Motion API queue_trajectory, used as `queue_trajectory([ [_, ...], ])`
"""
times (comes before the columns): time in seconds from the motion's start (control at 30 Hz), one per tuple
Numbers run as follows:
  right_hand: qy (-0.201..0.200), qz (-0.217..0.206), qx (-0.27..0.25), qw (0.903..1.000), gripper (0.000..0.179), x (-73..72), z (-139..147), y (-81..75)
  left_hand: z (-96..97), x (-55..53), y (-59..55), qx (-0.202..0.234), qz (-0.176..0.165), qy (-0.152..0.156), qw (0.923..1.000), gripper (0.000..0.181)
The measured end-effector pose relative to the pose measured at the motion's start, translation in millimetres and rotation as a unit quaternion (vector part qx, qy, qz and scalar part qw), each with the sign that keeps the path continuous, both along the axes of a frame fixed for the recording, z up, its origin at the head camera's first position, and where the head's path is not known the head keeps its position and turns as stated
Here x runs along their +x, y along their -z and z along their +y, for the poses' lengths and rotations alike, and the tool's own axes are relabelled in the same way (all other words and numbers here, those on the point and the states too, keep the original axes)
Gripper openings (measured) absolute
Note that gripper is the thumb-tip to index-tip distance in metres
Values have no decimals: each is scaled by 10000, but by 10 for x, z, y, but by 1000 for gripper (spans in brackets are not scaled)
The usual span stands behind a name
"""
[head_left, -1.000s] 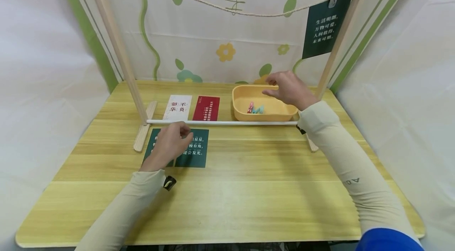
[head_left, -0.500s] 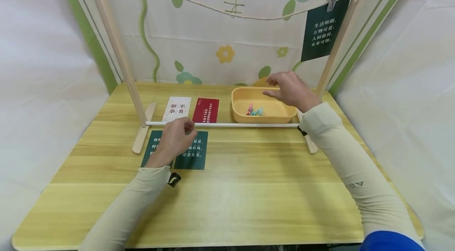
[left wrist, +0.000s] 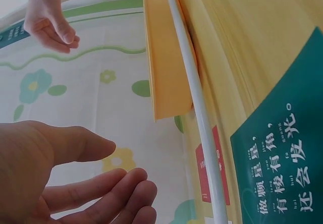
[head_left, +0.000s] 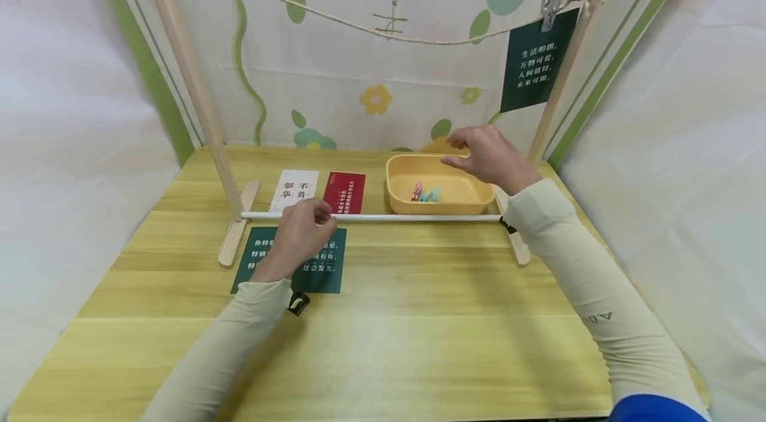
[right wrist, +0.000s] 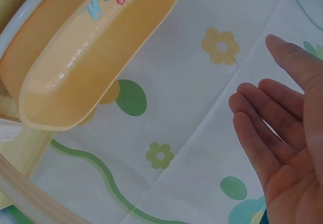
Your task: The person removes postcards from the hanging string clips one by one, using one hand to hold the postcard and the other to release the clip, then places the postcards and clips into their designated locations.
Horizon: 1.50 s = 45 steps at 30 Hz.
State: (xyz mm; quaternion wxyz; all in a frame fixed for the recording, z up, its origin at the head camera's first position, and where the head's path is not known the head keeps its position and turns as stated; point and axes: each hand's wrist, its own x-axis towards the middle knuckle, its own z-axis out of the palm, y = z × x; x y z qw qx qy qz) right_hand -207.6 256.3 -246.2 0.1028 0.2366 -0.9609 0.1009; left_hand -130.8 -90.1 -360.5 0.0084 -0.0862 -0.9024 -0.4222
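Note:
My left hand (head_left: 297,236) hovers over dark green printed paper (head_left: 326,259), near the white bar (head_left: 413,217). It hides the paper's middle, so I cannot tell if this is one card or two. In the left wrist view, the thumb and bent fingers of the left hand (left wrist: 96,173) stand apart around nothing. My right hand (head_left: 493,155) is raised by the right side of a yellow basin (head_left: 439,208), also holding nothing; its fingers (right wrist: 262,133) are loosely bent in the right wrist view. Small pink and blue clips (head_left: 426,193) lie inside the basin.
A wooden frame, with left post (head_left: 200,93) and right post (head_left: 553,93), carries a sagging string (head_left: 359,26). A metal clip (head_left: 550,6) holds a dark green card (head_left: 535,66) there. A white card (head_left: 294,189) and a red card (head_left: 346,191) lie behind the bar.
My left hand has shifted a little right and forward toward the white bar. The right hand stays near the basin. The head view has tilted slightly up, so the scene sits lower.

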Motion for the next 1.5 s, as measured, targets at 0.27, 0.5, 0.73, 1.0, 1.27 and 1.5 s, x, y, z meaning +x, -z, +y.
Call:
queue_trajectory([
  [0.27,80,110,34,9999,40,38,49,-75,27,-24,-53,-52,18,-56,10000,27],
  [0.5,79,304,149,9994,39,85,100,-154,88,-25,-99,-26,9,-68,10000,27],
  [0.73,98,413,245,9988,39,137,138,-259,160,-36,-148,38,147,-7,9999,27],
  [1.0,-81,984,177,9950,35,196,148,-370,249,-68,-182,130,341,123,9993,29],
  [1.27,-226,1330,186,9907,32,263,187,-495,274,-114,-191,298,432,251,9983,24],
  [1.5,-355,1582,126,9867,28,312,232,-629,292,-176,-220,603,494,388,9962,24],
])
